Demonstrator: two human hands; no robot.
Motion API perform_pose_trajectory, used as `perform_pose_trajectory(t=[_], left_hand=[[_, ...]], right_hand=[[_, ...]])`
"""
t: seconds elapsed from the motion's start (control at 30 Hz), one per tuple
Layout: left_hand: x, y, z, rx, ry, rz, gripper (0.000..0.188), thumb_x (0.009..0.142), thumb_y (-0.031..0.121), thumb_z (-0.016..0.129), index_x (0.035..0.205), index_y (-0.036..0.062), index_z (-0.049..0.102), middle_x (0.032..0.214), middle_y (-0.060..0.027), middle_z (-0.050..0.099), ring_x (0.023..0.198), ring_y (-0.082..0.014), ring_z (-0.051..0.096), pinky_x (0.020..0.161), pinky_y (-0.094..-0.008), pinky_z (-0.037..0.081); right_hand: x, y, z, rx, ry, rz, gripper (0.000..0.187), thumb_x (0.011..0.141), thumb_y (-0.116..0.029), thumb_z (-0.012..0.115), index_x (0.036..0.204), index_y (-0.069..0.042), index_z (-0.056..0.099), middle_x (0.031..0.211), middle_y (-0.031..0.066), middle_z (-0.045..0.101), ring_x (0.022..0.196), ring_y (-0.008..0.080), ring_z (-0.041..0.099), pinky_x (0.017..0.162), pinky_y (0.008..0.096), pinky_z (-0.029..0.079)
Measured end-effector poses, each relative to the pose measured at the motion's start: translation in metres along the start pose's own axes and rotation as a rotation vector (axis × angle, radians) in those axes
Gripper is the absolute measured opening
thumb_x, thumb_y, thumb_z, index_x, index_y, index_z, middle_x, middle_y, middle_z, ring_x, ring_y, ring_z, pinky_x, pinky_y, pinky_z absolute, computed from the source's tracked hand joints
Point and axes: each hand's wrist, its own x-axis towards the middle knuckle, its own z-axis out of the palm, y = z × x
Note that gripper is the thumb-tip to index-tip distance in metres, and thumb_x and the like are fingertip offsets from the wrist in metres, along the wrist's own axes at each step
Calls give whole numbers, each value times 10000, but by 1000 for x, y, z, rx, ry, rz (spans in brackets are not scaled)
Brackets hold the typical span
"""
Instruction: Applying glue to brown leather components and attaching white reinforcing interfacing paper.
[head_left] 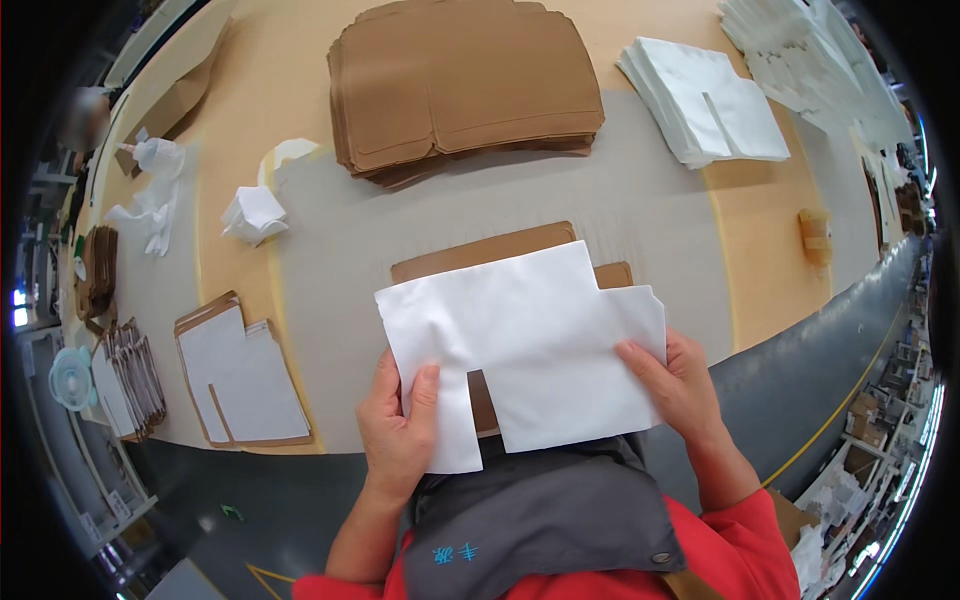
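A white sheet (545, 345) with a stepped upper right corner and a narrow slot in its lower edge spans the space between my hands. My left hand (400, 425) grips its lower left part, thumb on top. At its right edge, my right hand (675, 385) pinches it the same way, fingers underneath. A brown leather-like piece (490, 252) shows beyond the sheet's upper edge and through the slot. Most of that piece is covered, so I cannot tell whether my fingers hold it too.
A tall stack of brown pieces (470, 85) lies ahead, white sheets (715, 105) to its right. White-faced brown pieces (245, 375) sit at left, near crumpled white paper (255, 214) and a white squeeze bottle (158, 155). An amber container (815, 238) stands by the right edge.
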Motion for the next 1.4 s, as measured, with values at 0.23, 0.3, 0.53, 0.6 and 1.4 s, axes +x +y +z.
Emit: perform_pose_trajectory(t=[0.23, 0.3, 0.53, 0.6, 1.4], left_hand=[[21, 1, 3, 87, -41, 26, 351, 1008, 121, 611, 1316, -44, 581, 1100, -85, 706, 983, -119, 627, 899, -276, 496], [25, 2, 4, 104, -48, 27, 346, 1008, 119, 611, 1313, -43, 583, 1096, -84, 707, 980, -120, 630, 897, -276, 498], [31, 0, 6, 124, -60, 24, 347, 1005, 106, 613, 1319, -37, 586, 1094, -88, 711, 981, -119, 636, 895, -275, 502], [32, 0, 6, 121, -58, 26, 350, 1004, 105, 614, 1322, -37, 585, 1095, -89, 711, 983, -120, 636, 896, -275, 503], [34, -5, 7, 135, -93, -7, 374, 1004, 110, 616, 1342, -43, 568, 1128, -101, 705, 1009, -123, 632, 904, -278, 502]], right_hand=[[19, 0, -3, 50, -11, 71, 297, 1006, -195, 631, 1161, 57, 660, 971, 35, 711, 854, 64, 622, 743, 245, 513], [22, 0, -3, 63, -14, 71, 295, 1008, -195, 628, 1161, 56, 660, 973, 33, 711, 847, 60, 620, 741, 243, 513], [29, 1, -4, 65, -12, 76, 305, 1010, -202, 631, 1171, 56, 657, 971, 29, 710, 838, 54, 617, 737, 242, 513], [29, 3, -4, 70, -20, 97, 309, 1009, -205, 633, 1177, 54, 656, 971, 29, 710, 837, 55, 617, 737, 241, 514], [32, 4, -4, 42, -5, 99, 307, 1002, -197, 638, 1170, 58, 662, 960, 33, 713, 825, 58, 620, 723, 238, 515]])
